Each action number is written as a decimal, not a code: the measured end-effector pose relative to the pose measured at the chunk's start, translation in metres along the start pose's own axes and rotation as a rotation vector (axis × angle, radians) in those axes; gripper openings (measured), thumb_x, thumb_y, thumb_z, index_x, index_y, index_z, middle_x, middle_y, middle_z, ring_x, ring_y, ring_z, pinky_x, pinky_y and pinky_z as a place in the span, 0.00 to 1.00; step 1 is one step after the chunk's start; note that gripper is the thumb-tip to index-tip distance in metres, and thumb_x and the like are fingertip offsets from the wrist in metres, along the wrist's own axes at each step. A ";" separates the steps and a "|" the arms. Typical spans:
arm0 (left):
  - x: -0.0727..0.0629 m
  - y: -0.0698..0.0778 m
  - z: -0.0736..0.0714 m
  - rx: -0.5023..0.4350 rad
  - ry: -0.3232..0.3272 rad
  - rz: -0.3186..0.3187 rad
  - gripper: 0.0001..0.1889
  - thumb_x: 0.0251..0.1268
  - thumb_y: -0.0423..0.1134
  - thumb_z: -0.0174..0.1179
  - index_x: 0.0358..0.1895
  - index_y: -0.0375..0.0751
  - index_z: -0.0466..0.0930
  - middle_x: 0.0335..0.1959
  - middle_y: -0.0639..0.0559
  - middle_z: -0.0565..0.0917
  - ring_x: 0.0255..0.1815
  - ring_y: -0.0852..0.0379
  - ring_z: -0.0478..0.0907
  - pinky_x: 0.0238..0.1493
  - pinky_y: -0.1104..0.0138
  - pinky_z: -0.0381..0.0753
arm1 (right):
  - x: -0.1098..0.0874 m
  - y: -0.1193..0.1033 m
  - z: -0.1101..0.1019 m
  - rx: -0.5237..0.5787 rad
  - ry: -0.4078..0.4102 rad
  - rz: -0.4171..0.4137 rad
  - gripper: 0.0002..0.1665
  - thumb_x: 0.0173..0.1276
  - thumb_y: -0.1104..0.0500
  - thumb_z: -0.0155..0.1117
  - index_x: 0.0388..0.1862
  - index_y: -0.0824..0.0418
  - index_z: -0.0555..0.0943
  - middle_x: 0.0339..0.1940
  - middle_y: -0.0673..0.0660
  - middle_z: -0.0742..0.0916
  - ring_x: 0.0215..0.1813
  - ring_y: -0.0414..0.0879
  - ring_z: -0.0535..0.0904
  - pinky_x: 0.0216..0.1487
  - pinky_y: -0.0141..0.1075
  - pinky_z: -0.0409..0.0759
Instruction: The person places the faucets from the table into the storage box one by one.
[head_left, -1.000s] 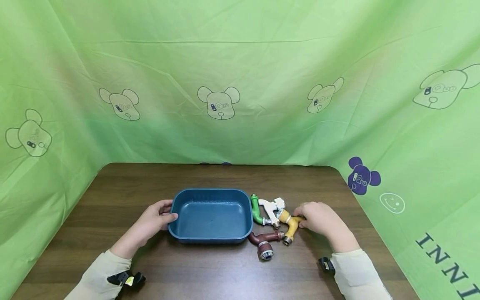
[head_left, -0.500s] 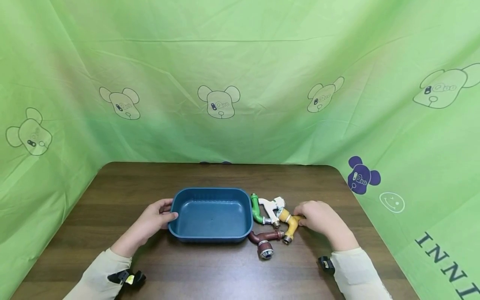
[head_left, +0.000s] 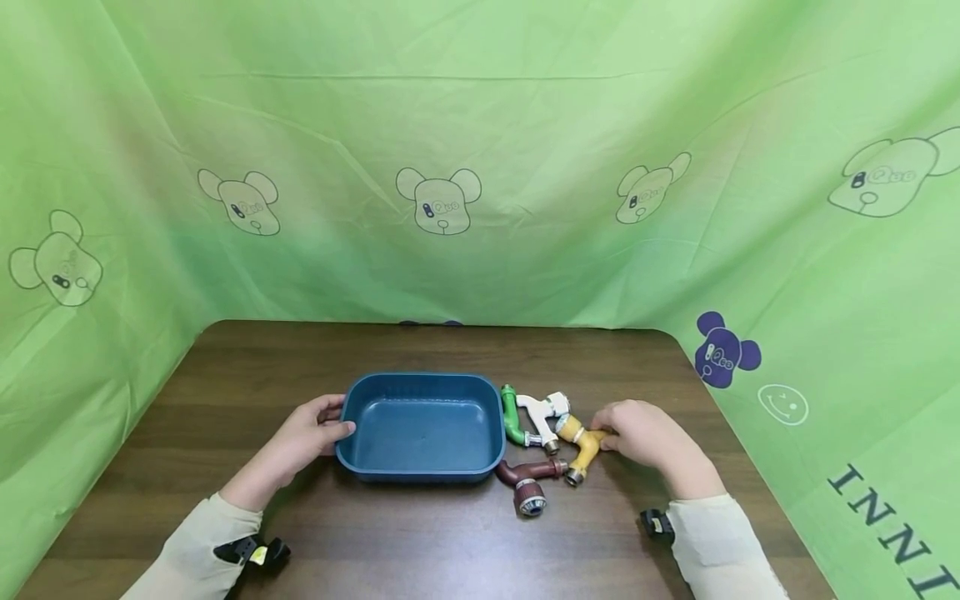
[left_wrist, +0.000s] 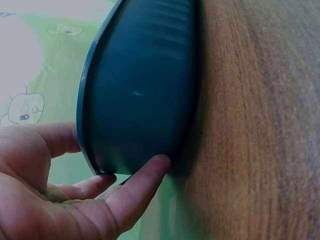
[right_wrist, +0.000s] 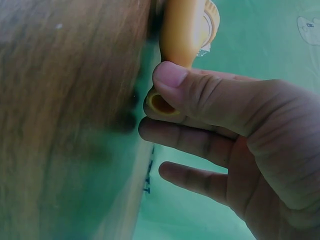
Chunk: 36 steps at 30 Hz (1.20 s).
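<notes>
My left hand (head_left: 303,437) grips the left end of a blue plastic basin (head_left: 420,478), thumb over the rim. In the left wrist view, the other fingers (left_wrist: 142,185) lie against the basin's end wall. My right hand (head_left: 645,437) pinches the right end of a yellow tap (head_left: 587,452) between thumb and fingers. The right wrist view shows the thumb (right_wrist: 172,75) just above the tap's open round outlet (right_wrist: 162,104). Left of the yellow tap lie a white tap (head_left: 540,412) and a green tap (head_left: 512,417); a dark red tap (head_left: 528,483) lies nearer me.
All of this stands on a brown wooden table (head_left: 360,550). The green tap and the dark red tap lie right at the basin's right side. A green printed cloth (head_left: 480,275) hangs behind the table and along both sides.
My right hand has shifted slightly to the right, and the yellow tap has turned a little, its near end staying almost in place. The left hand and basin hold still.
</notes>
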<state>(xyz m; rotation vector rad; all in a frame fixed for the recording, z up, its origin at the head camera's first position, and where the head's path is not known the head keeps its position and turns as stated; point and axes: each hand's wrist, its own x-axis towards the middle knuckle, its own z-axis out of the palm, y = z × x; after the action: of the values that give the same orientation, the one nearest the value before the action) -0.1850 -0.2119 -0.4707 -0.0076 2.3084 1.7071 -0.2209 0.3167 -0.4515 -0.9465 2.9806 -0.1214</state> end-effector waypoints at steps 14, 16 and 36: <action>0.000 0.001 0.000 -0.010 -0.004 -0.004 0.32 0.73 0.34 0.61 0.74 0.27 0.60 0.66 0.28 0.74 0.56 0.43 0.82 0.49 0.54 0.89 | -0.004 -0.002 -0.013 0.019 0.016 0.020 0.08 0.60 0.60 0.76 0.36 0.48 0.88 0.36 0.43 0.89 0.41 0.44 0.86 0.45 0.48 0.85; 0.000 0.000 0.000 -0.007 -0.002 -0.007 0.32 0.73 0.34 0.61 0.74 0.27 0.60 0.66 0.28 0.74 0.56 0.43 0.82 0.49 0.54 0.89 | -0.005 -0.003 -0.015 0.020 0.020 0.019 0.08 0.60 0.60 0.76 0.36 0.48 0.88 0.37 0.43 0.89 0.41 0.45 0.86 0.46 0.48 0.85; 0.002 0.000 -0.002 -0.032 -0.018 -0.010 0.32 0.73 0.35 0.61 0.75 0.28 0.61 0.67 0.28 0.73 0.55 0.43 0.83 0.49 0.53 0.89 | -0.010 -0.010 -0.026 0.045 0.048 0.026 0.08 0.61 0.60 0.76 0.40 0.50 0.88 0.39 0.46 0.90 0.45 0.47 0.87 0.50 0.50 0.85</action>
<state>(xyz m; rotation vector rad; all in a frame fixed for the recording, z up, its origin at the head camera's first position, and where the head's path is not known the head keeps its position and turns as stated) -0.1877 -0.2133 -0.4707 -0.0094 2.2639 1.7324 -0.2078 0.3157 -0.4244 -0.9126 3.0188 -0.2133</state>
